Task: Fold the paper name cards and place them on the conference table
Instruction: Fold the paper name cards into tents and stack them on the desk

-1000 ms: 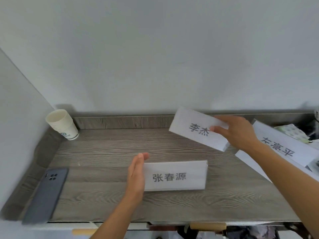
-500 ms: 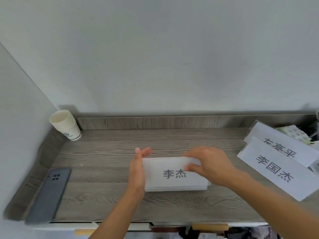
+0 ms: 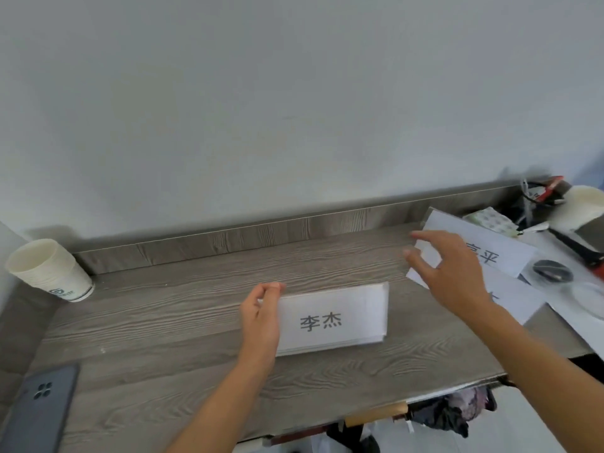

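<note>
A stack of folded white name cards [image 3: 333,322] lies in the middle of the grey wooden table [image 3: 183,305], the top card printed with two dark characters. My left hand [image 3: 261,318] holds the stack's left end, with the fingers bent over its top corner. My right hand [image 3: 451,273] hovers with spread fingers over two more white name cards [image 3: 510,256] at the right and holds nothing. Much of the nearer one of the two is hidden by that hand.
A stack of paper cups [image 3: 49,273] stands at the back left, by the side wall. A grey phone [image 3: 42,413] lies at the front left corner. Clutter at the far right includes a dark round object [image 3: 552,271], a patterned packet [image 3: 490,220] and a cup [image 3: 585,204]. The table's raised back edge [image 3: 294,230] runs along the wall.
My right hand carried the two-character card down onto the card by my left hand, let go, and moved right toward the other cards. The view shifted rightward.
</note>
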`<move>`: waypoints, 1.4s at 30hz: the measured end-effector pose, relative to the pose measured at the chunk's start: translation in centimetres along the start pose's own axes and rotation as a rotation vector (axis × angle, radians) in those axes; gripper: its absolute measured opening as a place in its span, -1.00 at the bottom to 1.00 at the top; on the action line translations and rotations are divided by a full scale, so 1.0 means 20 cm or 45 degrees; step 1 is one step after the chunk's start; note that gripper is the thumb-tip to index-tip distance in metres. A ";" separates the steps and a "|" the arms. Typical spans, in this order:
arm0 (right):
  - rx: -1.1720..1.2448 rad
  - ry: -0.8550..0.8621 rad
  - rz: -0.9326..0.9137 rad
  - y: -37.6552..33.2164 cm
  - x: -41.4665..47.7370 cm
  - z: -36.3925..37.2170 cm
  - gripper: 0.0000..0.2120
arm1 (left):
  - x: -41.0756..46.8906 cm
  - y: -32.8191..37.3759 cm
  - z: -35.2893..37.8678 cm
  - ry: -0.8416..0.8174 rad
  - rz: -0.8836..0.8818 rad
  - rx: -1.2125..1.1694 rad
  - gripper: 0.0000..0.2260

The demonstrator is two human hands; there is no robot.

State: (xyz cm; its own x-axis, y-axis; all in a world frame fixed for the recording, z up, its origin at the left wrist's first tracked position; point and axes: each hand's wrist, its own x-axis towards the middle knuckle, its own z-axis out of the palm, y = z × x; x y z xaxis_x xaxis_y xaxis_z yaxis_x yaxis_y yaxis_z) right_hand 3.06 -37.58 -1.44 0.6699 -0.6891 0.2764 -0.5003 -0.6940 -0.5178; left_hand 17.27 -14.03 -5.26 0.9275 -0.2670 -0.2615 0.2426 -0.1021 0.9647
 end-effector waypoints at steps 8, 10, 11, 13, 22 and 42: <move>-0.533 -0.411 0.536 0.47 0.02 -0.16 -0.40 | 0.04 -0.02 0.08 -0.095 0.031 0.041 -0.77; -0.472 -0.374 0.534 0.47 0.01 -0.17 -0.43 | 0.05 -0.03 0.08 -0.100 0.033 0.052 -0.75; -0.424 -0.354 0.520 0.45 0.02 -0.18 -0.44 | 0.06 -0.03 0.08 -0.100 0.043 0.057 -0.74; -0.296 -0.279 0.451 0.36 0.05 -0.23 -0.50 | 0.06 -0.03 0.08 -0.095 0.072 0.053 -0.73; -0.054 -0.429 -0.150 -0.35 0.07 -0.38 -0.68 | 0.08 -0.03 0.07 -0.108 -0.020 -0.073 -0.58; -0.379 -0.761 -0.536 -0.44 -0.07 0.11 -0.51 | 0.03 0.02 0.07 -0.117 0.177 0.008 -0.75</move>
State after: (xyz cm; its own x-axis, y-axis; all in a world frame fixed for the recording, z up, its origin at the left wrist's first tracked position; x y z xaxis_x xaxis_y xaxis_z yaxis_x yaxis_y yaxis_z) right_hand 7.81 -30.11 0.92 0.9747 -0.1857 -0.1245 -0.2083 -0.9564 -0.2045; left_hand 17.53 -15.65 -5.08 0.9221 -0.3652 -0.1278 0.1120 -0.0641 0.9916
